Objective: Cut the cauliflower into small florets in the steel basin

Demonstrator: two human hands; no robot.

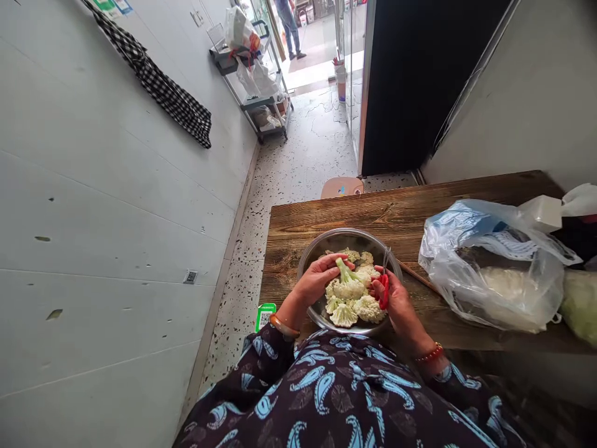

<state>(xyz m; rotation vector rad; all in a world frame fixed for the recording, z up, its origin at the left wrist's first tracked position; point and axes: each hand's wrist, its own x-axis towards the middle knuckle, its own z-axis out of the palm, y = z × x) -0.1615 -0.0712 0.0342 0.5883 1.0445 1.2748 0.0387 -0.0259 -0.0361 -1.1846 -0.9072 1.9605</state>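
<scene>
Rm has pale wall (pixel 121 218) at 9 o'clock, speckled floor (pixel 308 149) at 12; clock dirs taken from bowl. Checked cloth (pixel 158 87) hangs on wall at 10. Cart (pixel 260 101) w/ plastic bags at 11, person (pixel 288 28) in jeans beyond it, b/w 11 & 12. Bucket (pixel 341 84) far off at 12, stool (pixel 342 186) same dir, just past table edge; dark panel (pixel 415 87) at 1. Brown wood table (pixel 298 218) carries metal bowl (pixel 351 231) right in front of wearer. Bowl has several caulif. pcs (pixel 344 315) in it. L hand (pixel 317 279), at bowl's 9, has fingers bent round a floret (pixel 349 287), stalk tipped up twd 12, head down over the other pcs. R hand (pixel 397 302), at bowl's 4, is closed on red-handled scissors (pixel 384 291), blades pointing approx 12; can't tell if blades are apart. Thin stick (pixel 420 275) lies b/w bowl & big clear bag (pixel 494 267), which is at 3 w/ pale stuff inside, contents unclear. White box (pixel 543 213) by bag's top, b/w 2 & 3. Green QR card (pixel 265 316) at 8, near L wrist. Both sleeves dark w/ blue paisley.
</scene>
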